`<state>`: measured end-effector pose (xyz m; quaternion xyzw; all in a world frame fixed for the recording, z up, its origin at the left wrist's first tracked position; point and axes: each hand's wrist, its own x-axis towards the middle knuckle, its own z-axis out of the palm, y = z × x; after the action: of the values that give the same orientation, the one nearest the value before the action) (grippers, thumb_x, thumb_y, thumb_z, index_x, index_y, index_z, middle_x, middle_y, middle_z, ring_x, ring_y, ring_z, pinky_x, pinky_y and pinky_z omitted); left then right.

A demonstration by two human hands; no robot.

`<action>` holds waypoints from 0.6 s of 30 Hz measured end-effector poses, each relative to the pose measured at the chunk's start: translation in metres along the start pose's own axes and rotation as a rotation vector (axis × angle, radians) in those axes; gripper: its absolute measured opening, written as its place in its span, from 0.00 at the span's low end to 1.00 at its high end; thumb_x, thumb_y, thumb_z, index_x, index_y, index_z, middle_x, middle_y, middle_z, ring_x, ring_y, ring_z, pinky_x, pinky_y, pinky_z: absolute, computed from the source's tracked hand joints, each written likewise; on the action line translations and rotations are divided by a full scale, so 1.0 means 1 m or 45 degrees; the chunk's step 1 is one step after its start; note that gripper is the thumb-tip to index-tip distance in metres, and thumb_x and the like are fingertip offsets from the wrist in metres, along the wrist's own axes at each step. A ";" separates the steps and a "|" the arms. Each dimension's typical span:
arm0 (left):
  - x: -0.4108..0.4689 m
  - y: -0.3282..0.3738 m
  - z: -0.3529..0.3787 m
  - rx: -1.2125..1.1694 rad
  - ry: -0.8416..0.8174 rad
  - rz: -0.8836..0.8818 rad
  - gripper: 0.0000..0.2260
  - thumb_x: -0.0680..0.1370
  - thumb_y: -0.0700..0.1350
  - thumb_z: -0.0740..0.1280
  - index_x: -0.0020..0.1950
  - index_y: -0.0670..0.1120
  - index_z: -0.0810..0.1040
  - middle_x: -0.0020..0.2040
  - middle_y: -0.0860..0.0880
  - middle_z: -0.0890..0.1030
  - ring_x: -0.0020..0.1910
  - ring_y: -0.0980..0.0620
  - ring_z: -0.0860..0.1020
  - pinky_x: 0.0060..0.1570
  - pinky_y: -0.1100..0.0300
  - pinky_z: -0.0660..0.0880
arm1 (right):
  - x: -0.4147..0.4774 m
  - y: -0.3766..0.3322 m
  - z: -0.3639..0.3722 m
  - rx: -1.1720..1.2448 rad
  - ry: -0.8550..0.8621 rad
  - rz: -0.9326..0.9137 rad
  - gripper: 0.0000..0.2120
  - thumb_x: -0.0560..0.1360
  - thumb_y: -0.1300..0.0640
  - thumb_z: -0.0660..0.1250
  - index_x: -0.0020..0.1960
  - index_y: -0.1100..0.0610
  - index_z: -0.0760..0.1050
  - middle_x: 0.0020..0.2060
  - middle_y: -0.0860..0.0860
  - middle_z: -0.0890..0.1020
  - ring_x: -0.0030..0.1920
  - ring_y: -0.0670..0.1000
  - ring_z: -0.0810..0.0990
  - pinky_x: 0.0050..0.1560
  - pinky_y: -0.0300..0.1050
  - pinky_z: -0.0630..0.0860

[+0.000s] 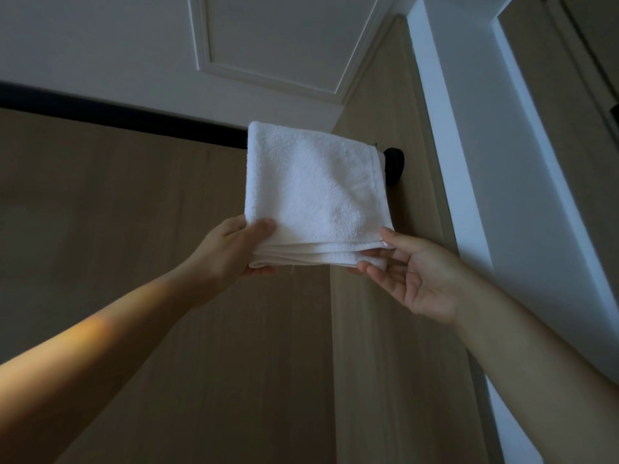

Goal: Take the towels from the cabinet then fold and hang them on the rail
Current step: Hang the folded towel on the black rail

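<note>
towel: we see plain white
rail: black
rail mount: black too
wall: we note pale beige wood grain
ceiling: white

Home interior: towel rail, panelled ceiling

I face dim wood-grain wall panels; a white ceiling with 1 moulded frame at 12 o'clock, a white door frame at 3 o'clock.
</note>
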<state>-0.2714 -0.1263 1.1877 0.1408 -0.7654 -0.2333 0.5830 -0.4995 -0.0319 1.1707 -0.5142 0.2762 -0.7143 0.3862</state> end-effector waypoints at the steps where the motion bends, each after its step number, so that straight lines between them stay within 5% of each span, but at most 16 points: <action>1: 0.001 -0.001 0.000 -0.010 0.015 0.002 0.13 0.81 0.49 0.62 0.52 0.41 0.80 0.45 0.46 0.82 0.41 0.52 0.83 0.47 0.51 0.82 | -0.001 -0.002 0.001 -0.039 -0.007 0.007 0.19 0.77 0.55 0.68 0.61 0.68 0.75 0.47 0.64 0.85 0.38 0.57 0.87 0.29 0.39 0.80; 9: 0.002 -0.002 -0.001 -0.056 -0.021 -0.011 0.11 0.81 0.46 0.62 0.52 0.41 0.79 0.47 0.45 0.82 0.44 0.51 0.83 0.44 0.57 0.82 | -0.005 0.006 0.005 0.092 0.071 -0.190 0.08 0.77 0.60 0.68 0.50 0.66 0.75 0.32 0.56 0.80 0.35 0.55 0.86 0.32 0.43 0.81; 18: -0.004 0.003 -0.016 0.078 0.052 0.052 0.19 0.78 0.52 0.67 0.49 0.34 0.81 0.39 0.44 0.79 0.35 0.52 0.78 0.37 0.60 0.78 | 0.021 0.016 0.019 -0.170 0.335 -0.478 0.06 0.79 0.59 0.67 0.46 0.61 0.78 0.42 0.56 0.84 0.40 0.51 0.85 0.41 0.39 0.82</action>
<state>-0.2545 -0.1252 1.1896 0.1476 -0.7629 -0.1948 0.5986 -0.4805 -0.0582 1.1749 -0.4834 0.2705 -0.8145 0.1725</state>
